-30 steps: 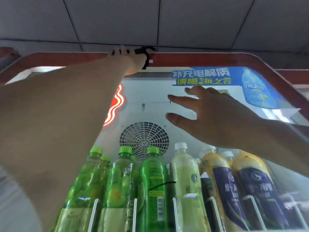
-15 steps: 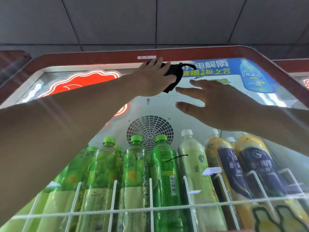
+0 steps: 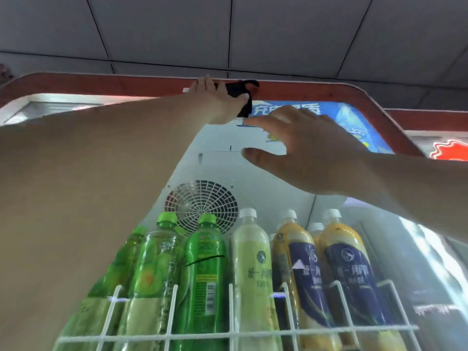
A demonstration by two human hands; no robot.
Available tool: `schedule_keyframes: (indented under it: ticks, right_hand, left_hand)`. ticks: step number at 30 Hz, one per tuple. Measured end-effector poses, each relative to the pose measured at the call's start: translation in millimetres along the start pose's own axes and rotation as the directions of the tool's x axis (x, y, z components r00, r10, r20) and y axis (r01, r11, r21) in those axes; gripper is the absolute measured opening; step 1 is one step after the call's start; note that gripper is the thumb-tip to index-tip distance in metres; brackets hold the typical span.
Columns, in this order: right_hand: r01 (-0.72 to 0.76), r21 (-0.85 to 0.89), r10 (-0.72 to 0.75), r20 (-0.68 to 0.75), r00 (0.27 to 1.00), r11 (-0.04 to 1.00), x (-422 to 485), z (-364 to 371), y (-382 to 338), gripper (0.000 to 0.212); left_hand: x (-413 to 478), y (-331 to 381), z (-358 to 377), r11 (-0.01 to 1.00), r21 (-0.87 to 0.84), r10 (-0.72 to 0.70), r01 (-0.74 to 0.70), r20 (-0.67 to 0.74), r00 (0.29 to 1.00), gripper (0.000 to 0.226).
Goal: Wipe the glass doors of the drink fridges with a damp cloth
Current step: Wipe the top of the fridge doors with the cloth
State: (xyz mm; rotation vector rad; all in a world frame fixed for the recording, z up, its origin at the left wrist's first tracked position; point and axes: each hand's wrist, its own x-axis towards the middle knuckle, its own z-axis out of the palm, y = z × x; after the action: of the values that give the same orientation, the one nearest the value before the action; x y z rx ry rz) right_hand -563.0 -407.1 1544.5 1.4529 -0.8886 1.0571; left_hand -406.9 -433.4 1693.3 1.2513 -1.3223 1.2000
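Observation:
I look up at the glass door [image 3: 266, 173] of a drink fridge with a red frame [image 3: 101, 84]. My left hand [image 3: 217, 102] reaches to the door's top edge and presses a black cloth [image 3: 238, 91] flat against it, thumb lying over the cloth. The cloth sticks out to the right of the hand, partly on the red frame. Just below and to the right, my right hand [image 3: 311, 148] is spread open on or very near the glass, holding nothing. My left forearm hides the door's left half.
Behind the glass are green bottles [image 3: 205, 269], a pale bottle [image 3: 250, 269] and yellow bottles with purple labels [image 3: 347, 274] behind a white wire rack [image 3: 228, 335]. A round fan grille [image 3: 202, 203] and a blue poster [image 3: 354, 122] sit higher. Another fridge [image 3: 448, 148] adjoins on the right.
My left hand, with the cloth, moved rightwards and down onto the glass, then back up to the top edge. My right hand stayed spread near the same spot.

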Motion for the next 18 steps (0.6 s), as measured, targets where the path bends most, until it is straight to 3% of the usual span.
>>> schedule_keyframes:
  ticks: [3,7,14,18]
  right_hand:
    - [-0.047,0.015,0.047,0.007,0.999,0.999,-6.8,-4.4,25.9,0.070]
    - [-0.128,0.022,0.127,0.022,0.992,0.992,-18.3,-8.4,59.8,0.083]
    - [-0.146,0.018,0.145,0.046,0.988,0.989,-32.8,-5.1,91.8,0.105]
    - [-0.146,0.029,0.145,0.029,0.989,0.989,-33.5,-3.4,98.5,0.106]
  left_hand:
    - [1.3,18.2,0.6,0.996,-0.044,-0.078,0.077,-0.010,0.997,0.082]
    - [-10.4,26.3,3.5,0.998,-0.034,-0.052,0.052,0.010,0.999,0.080]
    - [-41.8,25.7,0.2,0.984,-0.077,0.163,-0.162,0.005,0.987,0.079]
    - [-48.5,20.9,8.7,0.958,-0.078,0.279,-0.277,0.019,0.960,0.074]
